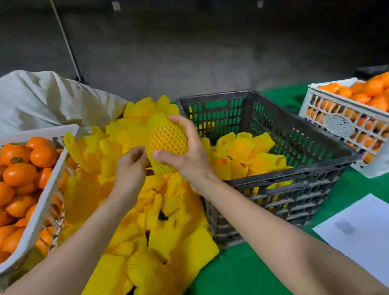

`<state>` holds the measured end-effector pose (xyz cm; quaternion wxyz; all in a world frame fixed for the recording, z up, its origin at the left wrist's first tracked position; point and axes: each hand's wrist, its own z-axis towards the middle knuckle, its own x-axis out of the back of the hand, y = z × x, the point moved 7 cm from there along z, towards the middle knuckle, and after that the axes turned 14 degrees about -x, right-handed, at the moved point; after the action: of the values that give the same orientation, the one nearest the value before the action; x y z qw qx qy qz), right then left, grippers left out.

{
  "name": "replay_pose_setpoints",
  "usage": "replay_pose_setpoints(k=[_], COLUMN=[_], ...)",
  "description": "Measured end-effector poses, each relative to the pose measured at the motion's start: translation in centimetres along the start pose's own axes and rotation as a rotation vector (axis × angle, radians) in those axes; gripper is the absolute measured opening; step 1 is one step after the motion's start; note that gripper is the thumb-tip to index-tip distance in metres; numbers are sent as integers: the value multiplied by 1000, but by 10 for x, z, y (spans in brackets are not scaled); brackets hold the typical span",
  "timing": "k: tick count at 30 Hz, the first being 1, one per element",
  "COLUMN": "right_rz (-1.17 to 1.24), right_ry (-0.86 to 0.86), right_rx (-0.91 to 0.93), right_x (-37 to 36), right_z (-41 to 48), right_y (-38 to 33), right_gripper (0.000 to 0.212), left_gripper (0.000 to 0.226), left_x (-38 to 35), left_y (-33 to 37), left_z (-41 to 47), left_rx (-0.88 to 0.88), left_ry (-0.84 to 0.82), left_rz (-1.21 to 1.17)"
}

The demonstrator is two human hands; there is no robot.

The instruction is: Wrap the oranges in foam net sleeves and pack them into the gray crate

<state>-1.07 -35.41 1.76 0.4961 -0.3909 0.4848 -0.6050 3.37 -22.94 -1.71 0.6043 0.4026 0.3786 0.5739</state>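
An orange in a yellow foam net sleeve (165, 138) is held up above a heap of loose yellow sleeves (155, 230). My right hand (187, 154) grips it from the right, thumb across its lower front. My left hand (130, 168) pinches the sleeve's lower left edge. The gray crate (287, 140) stands just right of the hands and holds several sleeved oranges (244, 150) on its floor. A white crate of bare oranges (14, 183) sits at the left.
A second white crate of oranges (357, 117) stands at the far right on the green table cover (239, 271). White paper sheets (370, 234) lie at the front right. A pale cloth sack (36, 100) sits behind the left crate.
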Motion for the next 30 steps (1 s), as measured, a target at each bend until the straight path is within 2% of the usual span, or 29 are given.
replay_pose_setpoints(k=[3,5,8,11,14,16,18,20,25,28,30], right_rz=[-38,-52,-67,-175,-352,-563,-829,-955,-989,-978,-1045], right_ry=[80,152,247,273,200,135,75,43,92,93,84], right_rx=[27,23,-78,-229,-347,-390,-423,-465,-564,-644,-615], right_x=[43,79,132,168,178,174,167,160,156,154,150], right_z=[14,29,58,93,131,157,179,197,213,213,216], right_y=[-8,-10,-3,11,33,52,73,93,150,170,168], right_gripper=[59,58,56,55,57,61,67,71,72,85,91], left_gripper=[30,23,20,21,21,18,20,25,31,32,32], left_x=[-47,-75,-121,-161,-185,-188,-185,-181,-179,-178,-178], left_y=[19,26,30,19,-5,-23,-31,-32,-35,-37,-38], left_z=[9,15,29,50,60,58,59,62,65,66,66], left_rx=[-192,-299,-459,-459,-386,-343,-329,-334,-357,-363,-360], left_ry=[-65,-110,-283,-525,-733,-821,-805,-753,-707,-671,-655], left_rz=[167,337,539,776,1003,1120,1120,1076,1025,990,967])
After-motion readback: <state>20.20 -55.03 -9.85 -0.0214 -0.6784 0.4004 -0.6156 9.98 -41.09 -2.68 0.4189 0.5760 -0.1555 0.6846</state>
